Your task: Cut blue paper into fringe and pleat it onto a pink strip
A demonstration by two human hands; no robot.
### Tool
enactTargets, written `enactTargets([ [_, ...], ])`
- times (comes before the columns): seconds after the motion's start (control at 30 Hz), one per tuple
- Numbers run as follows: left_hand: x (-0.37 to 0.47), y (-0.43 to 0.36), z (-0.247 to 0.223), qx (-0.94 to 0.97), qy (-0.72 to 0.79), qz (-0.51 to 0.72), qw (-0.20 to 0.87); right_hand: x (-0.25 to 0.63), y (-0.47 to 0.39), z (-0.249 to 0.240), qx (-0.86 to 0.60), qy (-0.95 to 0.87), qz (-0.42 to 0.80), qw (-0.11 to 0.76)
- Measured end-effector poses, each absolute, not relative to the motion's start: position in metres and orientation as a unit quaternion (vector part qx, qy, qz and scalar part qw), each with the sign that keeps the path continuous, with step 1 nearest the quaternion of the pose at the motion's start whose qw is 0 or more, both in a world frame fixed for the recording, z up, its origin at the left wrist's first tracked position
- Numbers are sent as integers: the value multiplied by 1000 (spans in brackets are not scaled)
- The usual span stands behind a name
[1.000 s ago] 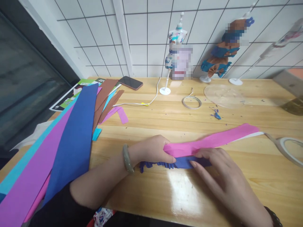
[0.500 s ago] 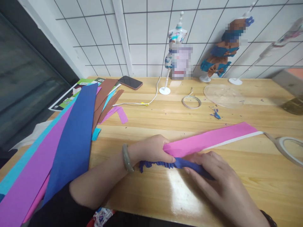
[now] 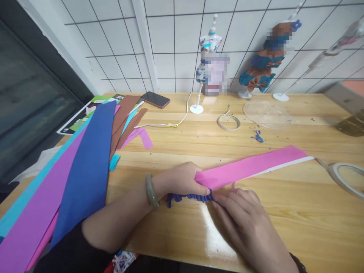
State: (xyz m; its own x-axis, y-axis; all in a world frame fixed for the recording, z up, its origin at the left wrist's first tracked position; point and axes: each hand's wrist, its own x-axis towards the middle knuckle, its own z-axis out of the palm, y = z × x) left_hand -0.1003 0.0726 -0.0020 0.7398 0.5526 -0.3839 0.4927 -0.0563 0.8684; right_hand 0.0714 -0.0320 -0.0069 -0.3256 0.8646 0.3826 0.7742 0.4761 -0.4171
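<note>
Two strips in play, pink strip [image 3: 256,165] and ruffled blue strip [image 3: 189,197], both front centre on wooden table [image 3: 313,231]. Left hand [image 3: 189,178] holds the pink strip's left end, thumb down by the top edge of the blue ruffles; its fingertips are out of sight. Right hand [image 3: 247,216] has fingers drawn in narrow, pinching the blue at the right end of the ruffles; rest of that blue length seems tucked behind the hand, hard to tell. White tape [image 3: 273,168] runs along the pink strip's near edge, past its right end to tape roll [image 3: 348,180]. Left side: flat blue sheet [image 3: 89,170] over purple sheet [image 3: 42,212], brown strips [image 3: 121,117] beside, phone [image 3: 155,99] behind. Dress form [image 3: 210,43] stands at back, near tape ring [image 3: 228,122].
</note>
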Motion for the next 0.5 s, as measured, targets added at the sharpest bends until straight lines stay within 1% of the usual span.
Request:
enactTargets([
  [0.17,-99,71,3,723,369,28,583,71,-31,-6,-503,-806,91,299],
  [0.33,-98,71,6,734,362,36,574,76,-29,-6,-526,-792,121,287],
  [0.5,-98,72,8,738,366,11,566,78,-27,-4,-527,-789,141,284],
])
